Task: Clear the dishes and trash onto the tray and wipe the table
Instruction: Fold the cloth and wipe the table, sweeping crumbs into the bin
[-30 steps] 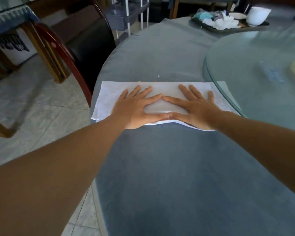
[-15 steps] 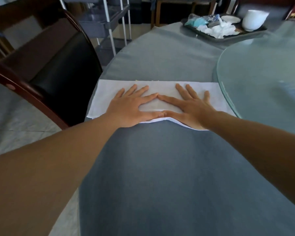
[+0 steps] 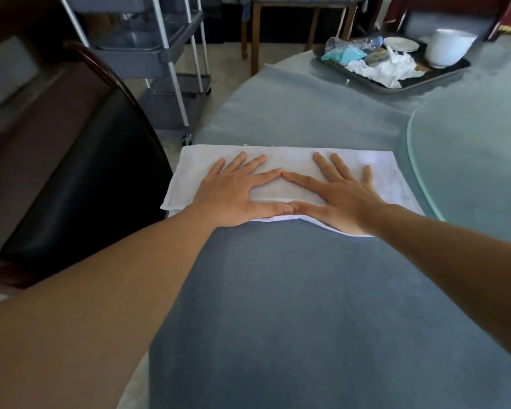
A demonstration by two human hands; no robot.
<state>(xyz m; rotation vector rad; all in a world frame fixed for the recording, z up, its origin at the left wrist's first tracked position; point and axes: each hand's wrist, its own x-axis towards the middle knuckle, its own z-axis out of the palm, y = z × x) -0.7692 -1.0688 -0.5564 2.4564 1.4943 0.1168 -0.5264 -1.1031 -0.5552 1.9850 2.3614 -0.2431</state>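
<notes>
We find the left hand (image 3: pixel 233 191) and right hand (image 3: pixel 341 196) flat, fingers straight, pressing the white cloth (image 3: pixel 289 156) on the bench (image 3: pixel 307 290), gripping nothing. The loaded tray (image 3: pixel 452 70) sits well beyond the cloth. Risk: uneven pressure could bunch the cloth, leaving crumbs.

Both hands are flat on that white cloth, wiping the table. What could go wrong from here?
The white folded cloth lies close to the table's edge by the black-seated wooden chair; crumbs ahead of it may get pushed onto the floor. Its right end sits by the round glass turntable, so the right hand could bump that rim. The left hand presses beside it.
</notes>
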